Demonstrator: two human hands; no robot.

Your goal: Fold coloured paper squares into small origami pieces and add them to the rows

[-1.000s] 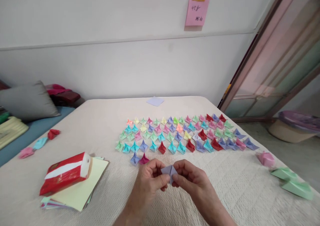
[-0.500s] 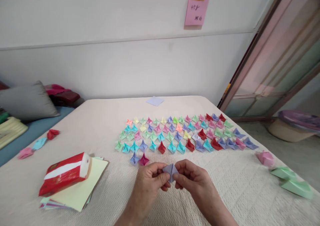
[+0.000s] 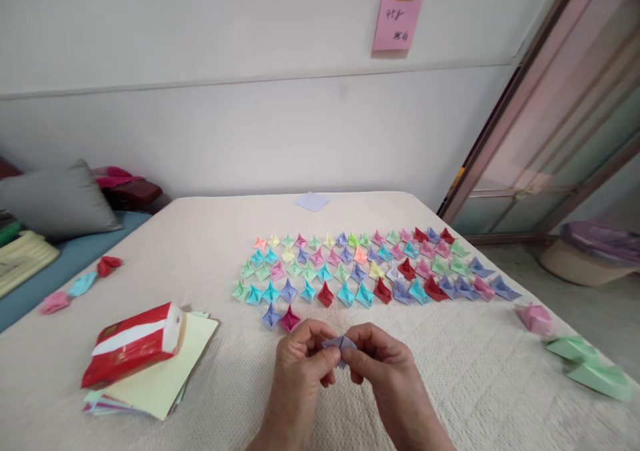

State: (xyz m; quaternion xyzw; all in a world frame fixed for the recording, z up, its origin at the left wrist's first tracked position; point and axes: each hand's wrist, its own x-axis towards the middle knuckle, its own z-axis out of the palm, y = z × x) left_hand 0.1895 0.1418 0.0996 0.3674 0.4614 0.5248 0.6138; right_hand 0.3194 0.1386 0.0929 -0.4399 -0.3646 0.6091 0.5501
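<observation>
The left hand [image 3: 303,358] and right hand [image 3: 384,361] pinch a small lavender folded paper [image 3: 345,342], creased down its middle, over the near middle of dimpled cream cloth [image 3: 215,238]. Just beyond, leftward, sit one pointed violet boat [image 3: 271,317] and one magenta boat [image 3: 290,319]; two bigger green boats [image 3: 600,379] lie near right.
</observation>
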